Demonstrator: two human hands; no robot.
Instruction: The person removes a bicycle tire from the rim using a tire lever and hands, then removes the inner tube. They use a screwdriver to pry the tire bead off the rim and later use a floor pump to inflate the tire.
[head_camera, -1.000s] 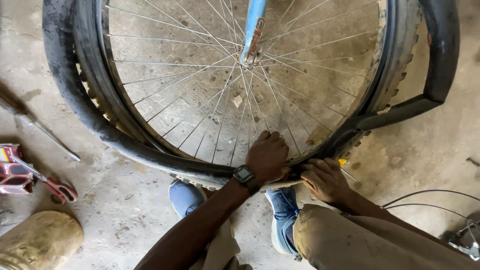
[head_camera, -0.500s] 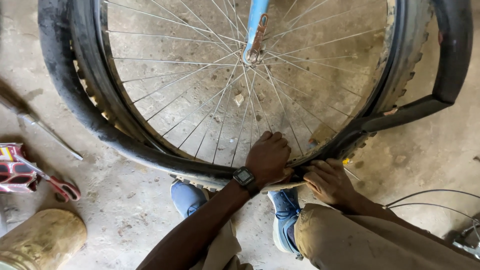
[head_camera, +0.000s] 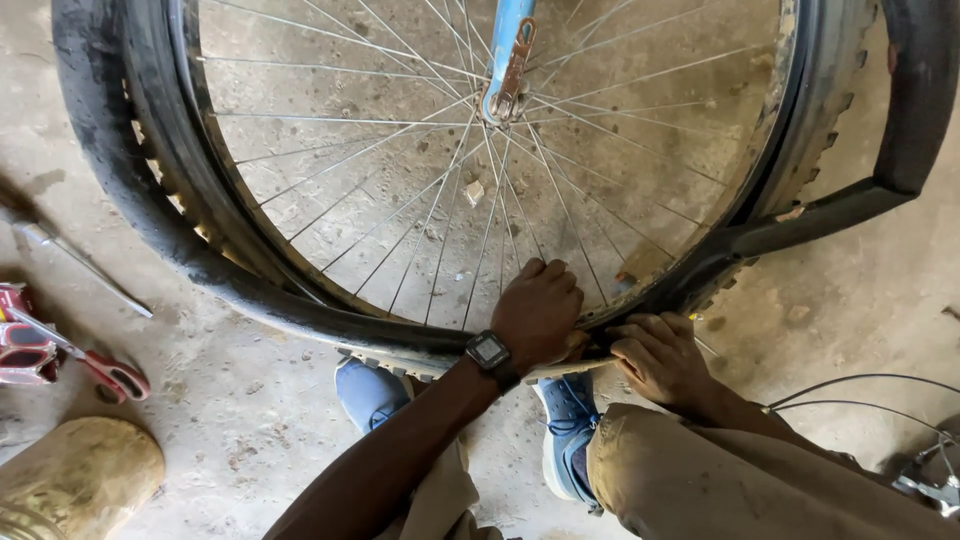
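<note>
The round rubber bicycle tyre (head_camera: 140, 215) is black, scuffed grey with dust, its knobbly tread paler. Inside the tyre, thin metal spokes (head_camera: 420, 215) are silver, and a painted fork blade (head_camera: 508, 40) is light blue. Below the tyre: a black square-faced wristwatch (head_camera: 489, 352), blue laced shoes (head_camera: 568, 420), khaki trousers (head_camera: 740, 480). Left of the tyre, red-handled pliers (head_camera: 60, 350), possibly cutters. The concrete floor (head_camera: 860, 300) is mottled grey-brown.

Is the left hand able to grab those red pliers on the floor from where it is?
Probably yes. The left hand rests on the tyre, and bare floor lies between it and the red pliers.
</note>
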